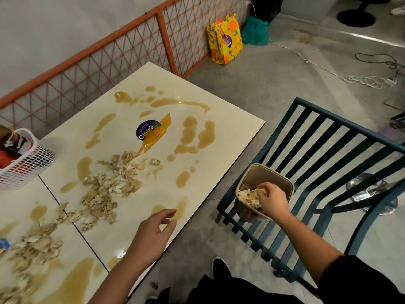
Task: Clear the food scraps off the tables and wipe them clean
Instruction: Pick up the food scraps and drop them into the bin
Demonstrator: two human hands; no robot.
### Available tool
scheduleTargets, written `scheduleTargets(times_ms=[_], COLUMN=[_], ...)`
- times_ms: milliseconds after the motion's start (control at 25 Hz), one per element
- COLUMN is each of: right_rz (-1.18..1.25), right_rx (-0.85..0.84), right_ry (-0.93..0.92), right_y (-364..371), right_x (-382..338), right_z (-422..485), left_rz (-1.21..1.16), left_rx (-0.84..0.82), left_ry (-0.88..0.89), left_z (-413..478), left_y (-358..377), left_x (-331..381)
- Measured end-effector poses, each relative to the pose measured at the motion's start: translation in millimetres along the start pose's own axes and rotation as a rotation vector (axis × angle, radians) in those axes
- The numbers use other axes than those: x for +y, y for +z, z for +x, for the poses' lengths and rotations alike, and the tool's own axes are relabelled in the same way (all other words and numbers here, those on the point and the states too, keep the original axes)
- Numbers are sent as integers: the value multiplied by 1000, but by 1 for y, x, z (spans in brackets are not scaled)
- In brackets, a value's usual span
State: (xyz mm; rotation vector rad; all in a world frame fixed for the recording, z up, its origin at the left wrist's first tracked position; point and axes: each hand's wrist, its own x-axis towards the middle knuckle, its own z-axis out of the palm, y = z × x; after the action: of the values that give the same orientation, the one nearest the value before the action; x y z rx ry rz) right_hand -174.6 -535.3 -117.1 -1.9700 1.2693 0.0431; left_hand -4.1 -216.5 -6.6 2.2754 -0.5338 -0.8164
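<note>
Pale food scraps (103,189) lie scattered in a band across two cream tables (230,137) pushed together, among brownish liquid spills (195,137). A beige bin (265,174) stands on the seat of a dark teal slatted chair (341,137) to the right of the table. My right hand (271,198) is inside the bin's mouth, fingers curled over scraps there; whether it still grips any is unclear. My left hand (153,231) hovers over the table's near edge, fingers apart and holding nothing.
A white mesh basket (26,165) with items sits at the table's left. An orange wire fence (122,55) runs behind. On the floor are a yellow bag (225,40), a green bag (255,30) and cables (350,77). A round sticker with yellow tape (149,130) marks the tabletop.
</note>
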Motion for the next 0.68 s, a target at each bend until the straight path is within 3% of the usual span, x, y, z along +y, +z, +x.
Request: scheduleTargets(times_ms=[120, 320, 480, 680], right_rz=[-252, -81, 27, -73], right_rx=[-82, -18, -151, -335], right_ry=[47, 5, -121, -394], right_y=[-13, -18, 8, 72], right_x=[17, -20, -76, -164], right_z=[19, 6, -27, -78], left_rz=[-22, -73, -115, -167], left_rx=[20, 85, 139, 222], left_ry=[-12, -62, -88, -132], left_z=[-6, -16, -23, -42], left_y=[-3, -19, -41, -77], left_x=[-7, -22, -39, -72])
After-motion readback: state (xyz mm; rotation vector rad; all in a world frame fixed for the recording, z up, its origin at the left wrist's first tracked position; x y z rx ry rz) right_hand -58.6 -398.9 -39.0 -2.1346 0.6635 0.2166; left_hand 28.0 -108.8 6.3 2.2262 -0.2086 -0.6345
